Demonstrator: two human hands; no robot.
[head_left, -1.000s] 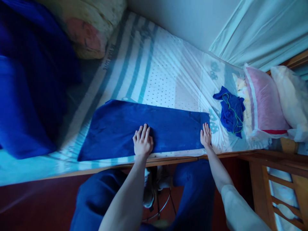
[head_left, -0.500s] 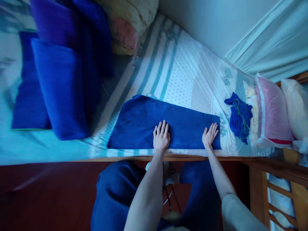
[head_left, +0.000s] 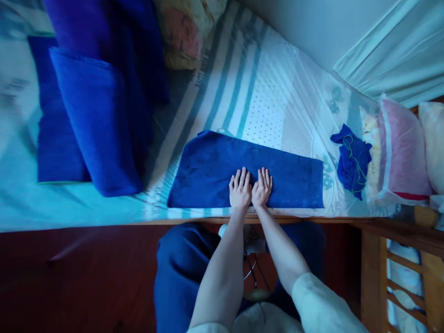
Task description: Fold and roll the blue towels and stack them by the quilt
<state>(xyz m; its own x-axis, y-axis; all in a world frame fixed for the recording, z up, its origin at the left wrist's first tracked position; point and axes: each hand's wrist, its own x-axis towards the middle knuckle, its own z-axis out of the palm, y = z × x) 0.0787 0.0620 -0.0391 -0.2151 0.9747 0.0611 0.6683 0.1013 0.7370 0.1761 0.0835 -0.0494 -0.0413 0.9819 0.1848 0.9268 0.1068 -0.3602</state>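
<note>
A folded pair of dark blue trousers (head_left: pixel 204 171) lies flat along the front edge of the bed, wider at the left and narrower at the right. My left hand (head_left: pixel 240 188) rests palm down on its middle, fingers stretched out. Right beside it, my right hand (head_left: pixel 262 188) presses flat on the same cloth, its fingers also extended and the thumb toward the left hand. Neither hand grips anything.
Other blue garments (head_left: pixel 86 120) lie in layers at the left of the bed. A crumpled blue cloth with green cord (head_left: pixel 352 159) sits near the pink pillow (head_left: pixel 404 148). The patterned bedsheet (head_left: pixel 267 106) covers the bed; a wooden bed frame (head_left: pixel 373 273) stands at right.
My right hand has slid left from the narrow end of the folded trousers to beside my left hand. The left hand stays about the same place on the cloth. The view has shifted slightly.
</note>
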